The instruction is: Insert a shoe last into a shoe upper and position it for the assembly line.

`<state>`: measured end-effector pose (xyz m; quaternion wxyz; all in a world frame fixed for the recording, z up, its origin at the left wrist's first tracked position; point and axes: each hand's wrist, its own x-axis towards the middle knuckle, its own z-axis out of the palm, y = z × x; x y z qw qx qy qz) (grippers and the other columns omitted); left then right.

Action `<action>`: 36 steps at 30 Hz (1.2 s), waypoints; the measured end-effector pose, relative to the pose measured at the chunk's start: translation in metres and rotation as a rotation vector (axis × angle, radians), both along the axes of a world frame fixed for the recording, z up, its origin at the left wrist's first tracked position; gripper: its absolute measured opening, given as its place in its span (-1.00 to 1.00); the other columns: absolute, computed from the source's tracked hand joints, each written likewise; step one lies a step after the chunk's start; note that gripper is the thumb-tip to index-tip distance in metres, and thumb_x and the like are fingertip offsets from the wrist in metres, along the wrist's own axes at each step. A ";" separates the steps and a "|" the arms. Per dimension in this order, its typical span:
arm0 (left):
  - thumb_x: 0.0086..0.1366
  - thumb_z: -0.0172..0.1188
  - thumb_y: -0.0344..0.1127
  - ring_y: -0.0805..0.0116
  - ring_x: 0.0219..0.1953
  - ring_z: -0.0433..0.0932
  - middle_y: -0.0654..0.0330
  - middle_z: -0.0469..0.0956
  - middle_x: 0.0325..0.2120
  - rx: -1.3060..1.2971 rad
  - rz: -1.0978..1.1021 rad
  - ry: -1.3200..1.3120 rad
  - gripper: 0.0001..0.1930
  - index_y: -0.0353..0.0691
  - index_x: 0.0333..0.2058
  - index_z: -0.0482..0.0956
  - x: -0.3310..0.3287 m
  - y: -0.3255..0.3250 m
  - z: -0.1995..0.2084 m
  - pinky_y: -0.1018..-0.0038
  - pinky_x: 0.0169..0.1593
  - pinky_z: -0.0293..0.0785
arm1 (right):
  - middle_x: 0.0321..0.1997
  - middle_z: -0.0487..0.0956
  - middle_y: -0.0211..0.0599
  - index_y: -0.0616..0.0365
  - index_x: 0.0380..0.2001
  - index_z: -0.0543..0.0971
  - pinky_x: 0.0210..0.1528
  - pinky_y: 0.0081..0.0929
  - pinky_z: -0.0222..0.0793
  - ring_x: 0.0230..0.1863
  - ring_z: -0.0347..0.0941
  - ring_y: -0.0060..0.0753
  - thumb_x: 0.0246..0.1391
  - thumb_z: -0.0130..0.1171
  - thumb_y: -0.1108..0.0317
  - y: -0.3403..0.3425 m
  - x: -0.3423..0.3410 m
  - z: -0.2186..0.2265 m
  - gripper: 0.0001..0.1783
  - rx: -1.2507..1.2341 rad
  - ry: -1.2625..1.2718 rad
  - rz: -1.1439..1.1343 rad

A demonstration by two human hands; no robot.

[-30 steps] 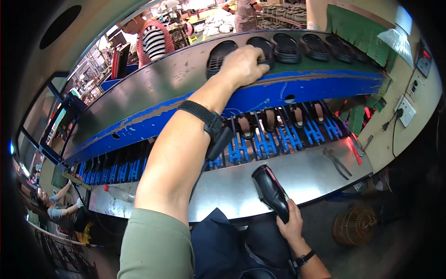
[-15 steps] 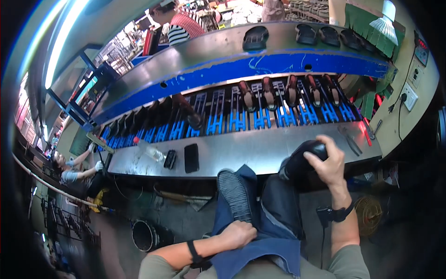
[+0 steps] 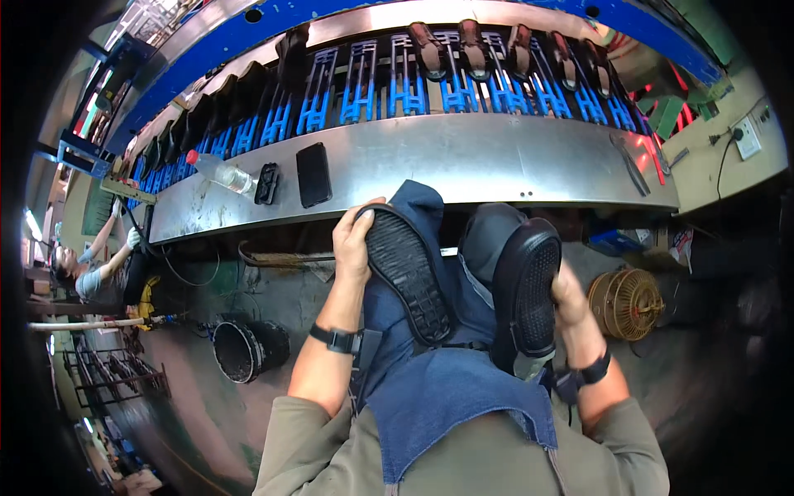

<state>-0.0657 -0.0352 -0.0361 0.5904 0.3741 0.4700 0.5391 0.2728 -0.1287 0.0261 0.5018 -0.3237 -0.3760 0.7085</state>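
Observation:
My left hand (image 3: 354, 244) grips the toe end of a black shoe sole (image 3: 407, 273), which lies slanted over my left thigh with its ridged face up. In my right hand (image 3: 569, 298) is a black shoe (image 3: 527, 285), held by its side above my right thigh. Its visible face has a dotted texture, and a greyish patch shows at the end nearest me. The fingers of my right hand are partly hidden behind the shoe. A blue apron (image 3: 463, 393) covers my lap.
The metal bench (image 3: 463, 157) carries a phone (image 3: 313, 174), a small black case (image 3: 266, 183), a plastic bottle (image 3: 222, 172) and pliers (image 3: 632, 168). Behind it, blue racks (image 3: 360, 83) hold several shoes (image 3: 474, 50). A bucket (image 3: 240, 349) and fan (image 3: 626, 303) stand on the floor. A person (image 3: 87, 273) works far left.
My left hand has moved from the sole's near end to its far end. The right hand has drawn the shoe toward me and turned it. The view has tilted down.

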 end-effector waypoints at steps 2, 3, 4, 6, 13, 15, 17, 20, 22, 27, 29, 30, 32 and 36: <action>0.39 0.15 -0.19 0.03 0.20 0.50 -0.24 0.48 0.13 0.088 -0.183 -0.572 -0.46 -0.46 0.21 0.39 0.019 -0.011 0.031 0.23 0.26 0.46 | 0.11 0.55 0.19 0.41 0.27 0.34 0.14 -0.10 0.53 0.04 0.59 0.05 0.09 0.06 -0.52 -0.047 0.021 -0.083 0.13 -0.283 0.129 0.073; 0.39 0.15 -0.19 0.03 0.20 0.50 -0.24 0.48 0.13 0.086 -0.156 -0.572 -0.46 -0.46 0.21 0.39 0.022 -0.015 0.046 0.23 0.26 0.46 | 0.14 0.53 0.20 0.40 0.29 0.33 0.19 -0.08 0.49 0.06 0.58 0.08 0.12 -0.01 -0.52 -0.053 0.021 -0.082 0.12 -0.313 0.058 0.091; 0.43 0.09 -0.07 0.00 0.23 0.47 -0.24 0.46 0.16 0.114 -0.270 -0.644 -0.39 -0.46 0.25 0.33 0.023 -0.021 0.061 0.18 0.28 0.44 | 0.14 0.53 0.20 0.40 0.29 0.33 0.19 -0.08 0.49 0.06 0.58 0.08 0.12 -0.01 -0.52 -0.056 0.019 -0.075 0.12 -0.328 0.062 0.114; 0.44 -0.22 0.39 -0.19 0.28 0.39 -0.26 0.44 0.18 0.132 -0.373 -0.527 -0.12 -0.44 0.27 0.30 0.016 -0.032 0.060 -0.06 0.31 0.36 | 0.14 0.53 0.19 0.41 0.29 0.33 0.23 -0.06 0.46 0.09 0.57 0.10 0.14 -0.01 -0.50 -0.052 0.015 -0.058 0.10 -0.305 0.127 0.205; 0.50 -0.49 0.33 -0.28 0.21 0.45 -0.22 0.54 0.07 0.044 -0.310 -0.753 -0.14 -0.41 0.23 0.36 0.042 -0.049 0.087 -0.11 0.27 0.40 | 0.16 0.53 0.06 0.47 0.29 0.30 0.21 -0.22 0.47 0.13 0.55 -0.09 0.12 0.20 -0.32 -0.026 0.015 -0.010 0.04 -0.226 0.081 0.277; 0.52 -0.49 0.24 -0.23 0.19 0.48 -0.23 0.56 0.04 0.126 -0.297 -0.459 -0.19 -0.44 0.16 0.44 0.053 -0.048 0.097 -0.07 0.27 0.41 | 0.20 0.52 -0.04 0.48 0.30 0.28 0.23 -0.36 0.40 0.19 0.49 -0.27 0.16 0.18 -0.29 -0.010 0.001 -0.001 0.02 -0.167 0.015 0.350; 0.51 -0.48 0.21 -0.21 0.17 0.50 -0.23 0.56 0.03 0.202 -0.331 -0.357 -0.21 -0.44 0.14 0.46 0.065 -0.047 0.107 -0.05 0.26 0.41 | 0.23 0.50 -0.04 0.49 0.30 0.30 0.26 -0.36 0.33 0.22 0.44 -0.30 0.18 0.14 -0.32 -0.004 -0.014 0.010 0.03 -0.036 -0.018 0.423; 0.43 -0.35 0.22 -0.12 0.12 0.55 -0.24 0.58 0.00 0.331 -0.390 0.008 -0.21 -0.50 0.03 0.53 0.078 -0.052 0.130 0.04 0.26 0.41 | 0.17 0.55 0.00 0.46 0.24 0.38 0.29 -0.33 0.33 0.22 0.48 -0.24 0.06 0.01 -0.60 -0.010 -0.029 0.017 0.20 0.075 -0.118 0.426; 0.41 -0.32 0.24 -0.12 0.11 0.56 -0.24 0.60 -0.02 0.358 -0.428 0.103 -0.19 -0.52 0.01 0.55 0.084 -0.060 0.141 0.06 0.25 0.42 | 0.15 0.56 -0.01 0.45 0.22 0.40 0.26 -0.33 0.35 0.20 0.49 -0.25 0.06 0.01 -0.61 -0.016 -0.027 0.010 0.19 0.071 -0.104 0.403; 0.45 -0.25 0.01 -0.09 0.14 0.56 -0.24 0.60 0.02 0.403 -0.430 0.023 -0.36 -0.52 0.05 0.54 0.091 -0.069 0.140 0.08 0.33 0.32 | 0.12 0.57 -0.05 0.46 0.22 0.40 0.18 -0.38 0.39 0.13 0.50 -0.31 0.11 0.07 -0.48 -0.022 -0.019 -0.003 0.09 0.073 -0.048 0.410; 0.46 -0.26 0.00 -0.10 0.14 0.56 -0.24 0.60 0.03 0.420 -0.434 0.062 -0.36 -0.52 0.05 0.55 0.093 -0.070 0.145 0.08 0.33 0.32 | 0.10 0.57 -0.06 0.47 0.22 0.39 0.13 -0.43 0.41 0.09 0.50 -0.36 0.16 0.12 -0.35 -0.021 -0.019 -0.002 0.00 0.071 0.011 0.376; 0.46 -0.26 -0.01 -0.11 0.14 0.56 -0.25 0.59 0.03 0.436 -0.436 0.103 -0.37 -0.52 0.04 0.55 0.094 -0.071 0.146 0.07 0.33 0.32 | 0.11 0.57 -0.06 0.47 0.22 0.39 0.14 -0.42 0.40 0.11 0.49 -0.36 0.17 0.11 -0.35 -0.022 -0.018 -0.002 -0.01 0.079 0.005 0.363; 0.46 -0.25 -0.01 -0.11 0.14 0.55 -0.25 0.59 0.03 0.445 -0.437 0.072 -0.37 -0.52 0.04 0.55 0.095 -0.071 0.144 0.06 0.32 0.32 | 0.12 0.56 -0.06 0.48 0.22 0.39 0.16 -0.41 0.39 0.12 0.48 -0.36 0.18 0.10 -0.34 -0.021 -0.018 0.000 -0.02 0.089 -0.002 0.352; 0.43 -0.25 0.16 -0.13 0.15 0.54 -0.26 0.58 0.04 0.421 -0.443 0.122 -0.26 -0.52 0.03 0.55 0.094 -0.072 0.146 0.06 0.30 0.36 | 0.13 0.56 -0.07 0.47 0.23 0.39 0.20 -0.41 0.35 0.15 0.47 -0.34 0.19 0.09 -0.35 -0.021 -0.019 -0.001 -0.02 0.091 -0.007 0.355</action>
